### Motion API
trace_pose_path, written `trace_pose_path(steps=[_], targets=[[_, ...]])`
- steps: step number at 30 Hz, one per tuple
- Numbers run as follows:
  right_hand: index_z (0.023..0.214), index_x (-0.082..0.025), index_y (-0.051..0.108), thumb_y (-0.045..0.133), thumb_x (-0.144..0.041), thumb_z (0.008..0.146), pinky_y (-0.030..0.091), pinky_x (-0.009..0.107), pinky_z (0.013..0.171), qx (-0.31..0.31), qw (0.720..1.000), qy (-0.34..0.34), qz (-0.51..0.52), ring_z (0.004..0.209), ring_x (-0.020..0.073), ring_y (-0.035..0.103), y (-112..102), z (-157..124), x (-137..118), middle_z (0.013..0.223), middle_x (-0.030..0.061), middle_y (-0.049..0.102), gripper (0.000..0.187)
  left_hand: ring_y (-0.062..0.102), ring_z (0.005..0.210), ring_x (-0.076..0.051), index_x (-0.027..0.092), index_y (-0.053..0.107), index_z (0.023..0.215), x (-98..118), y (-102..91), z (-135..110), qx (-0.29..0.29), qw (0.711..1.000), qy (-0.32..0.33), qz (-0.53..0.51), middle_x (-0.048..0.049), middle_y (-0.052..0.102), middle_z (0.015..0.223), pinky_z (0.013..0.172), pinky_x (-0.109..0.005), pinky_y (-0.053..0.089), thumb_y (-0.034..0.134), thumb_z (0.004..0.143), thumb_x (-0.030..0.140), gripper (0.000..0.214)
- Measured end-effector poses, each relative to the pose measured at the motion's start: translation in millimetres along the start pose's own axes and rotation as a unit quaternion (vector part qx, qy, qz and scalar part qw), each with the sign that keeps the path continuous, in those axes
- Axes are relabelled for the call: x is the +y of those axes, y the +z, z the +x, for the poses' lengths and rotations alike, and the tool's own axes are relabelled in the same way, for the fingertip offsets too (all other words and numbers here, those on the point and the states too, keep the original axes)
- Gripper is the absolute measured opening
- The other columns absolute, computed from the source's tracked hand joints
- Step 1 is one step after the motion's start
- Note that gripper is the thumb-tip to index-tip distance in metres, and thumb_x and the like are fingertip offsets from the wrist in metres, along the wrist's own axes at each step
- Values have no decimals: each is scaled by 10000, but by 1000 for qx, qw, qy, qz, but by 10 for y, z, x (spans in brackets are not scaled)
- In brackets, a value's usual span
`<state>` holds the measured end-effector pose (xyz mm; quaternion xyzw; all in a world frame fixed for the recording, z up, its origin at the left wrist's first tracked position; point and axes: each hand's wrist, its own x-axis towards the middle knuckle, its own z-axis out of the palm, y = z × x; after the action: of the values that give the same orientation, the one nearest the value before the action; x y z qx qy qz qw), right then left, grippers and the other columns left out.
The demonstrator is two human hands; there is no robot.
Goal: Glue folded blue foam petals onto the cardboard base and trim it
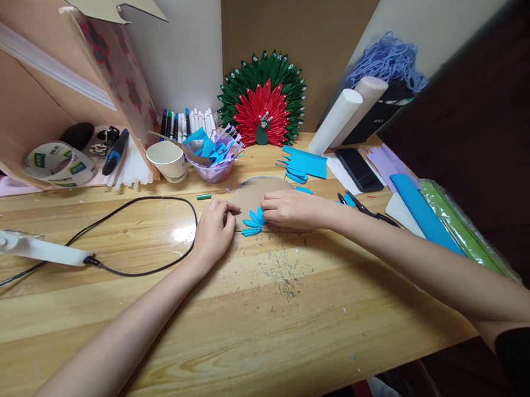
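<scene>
A brown cardboard half-circle [251,193] lies flat on the table with its straight edge towards me. Several blue paper petals [254,221] fan out on it near that edge. My right hand [287,209] reaches over the cardboard from the right, its fingers pinched together at the inner end of the petals; the fingertips partly hide what they grip. At the cardboard's left edge rests my left hand [215,228], fingers curled in and touching the board. Behind the right hand lie cut blue paper pieces [305,162].
A glue gun [36,249] and its looping black cord lie on the left. Scissors [370,209] and a phone [359,170] are on the right. Farther back stand a paper cup [168,162], a bowl of paper scraps [214,168] and a red-green peacock craft [262,101].
</scene>
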<state>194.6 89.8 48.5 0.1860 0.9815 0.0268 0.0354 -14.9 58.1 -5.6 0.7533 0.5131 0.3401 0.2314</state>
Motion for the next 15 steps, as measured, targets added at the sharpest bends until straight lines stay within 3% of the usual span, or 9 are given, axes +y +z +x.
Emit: trace_pose_path(steps=[3,6,8,10,15], targets=[[764,-143,601,429,-181,895,366,282,642,78,992,34,95,744,154,472,-28,-89,17,767,65,589,219,534,900,-175,187,573,843,-6,1,2,-1,1000,1,-1,-35,592,888,815,-331,429,398,808,78,209],[819,-152,613,505,-238,863,411,302,713,199,943,137,230,770,149,525,-40,-228,-48,789,56,620,145,535,896,-172,187,575,848,-16,-1,3,-2,1000,-2,-8,-36,590,895,811,-332,428,399,816,83,207],[824,-172,621,557,-281,830,429,309,718,268,882,233,310,753,144,547,-8,-323,-148,785,38,630,127,536,900,-172,189,571,856,-11,-11,1,0,1000,-3,-11,-36,590,900,814,-337,427,390,833,96,204],[799,-184,629,610,-304,784,442,315,714,336,802,322,374,736,147,555,61,-400,-273,786,32,631,123,537,903,-175,191,565,876,24,-32,-8,9,1000,6,-6,-40,589,908,817,-342,426,386,858,128,191],[720,-200,624,696,-366,680,443,283,646,446,581,407,546,664,133,541,249,-465,-552,716,10,614,185,534,941,-197,210,575,948,334,-88,-79,-17,994,108,11,-57,602,951,827,-352,430,458,874,233,141]])
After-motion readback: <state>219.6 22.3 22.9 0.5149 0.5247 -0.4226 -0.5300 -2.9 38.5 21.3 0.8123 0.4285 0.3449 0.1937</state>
